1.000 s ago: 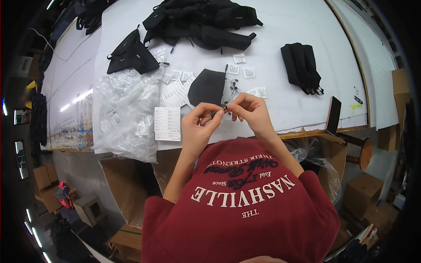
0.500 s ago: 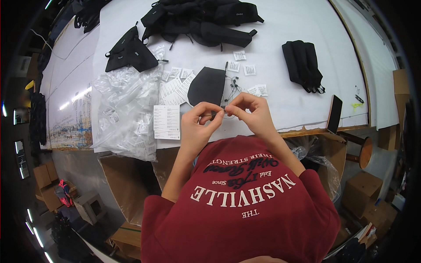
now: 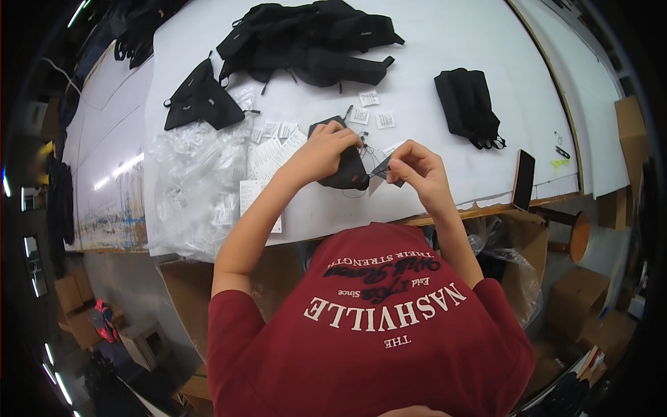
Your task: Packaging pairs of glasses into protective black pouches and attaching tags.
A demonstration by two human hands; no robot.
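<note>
My left hand (image 3: 323,151) lies over a small black fabric pouch (image 3: 351,174), its fingers curled across the upper part and gripping it. The pouch lies at an angle on the white table, its lower corner toward me. Just right of it my right hand (image 3: 422,175) pinches a dark hang tag (image 3: 384,169) between thumb and fingers. A thin cord seems to run from the tag to the pouch's corner. Behind the hands lie several black string loops (image 3: 364,142), partly hidden by my left hand. Printed paper sheets (image 3: 267,161) lie left of the pouch, partly under my left forearm.
Clear plastic bags (image 3: 198,184) are heaped at the left. Small white packets (image 3: 384,119) lie beyond the hands. A pile of black fabric bags (image 3: 299,42) sits at the back, more black pouches (image 3: 467,104) at the right. A phone (image 3: 524,179) rests by the table's front edge.
My hands were together, pinching something small; now they are apart. The left has moved up and left onto the pouch; the right has shifted slightly right, with the tag in it.
</note>
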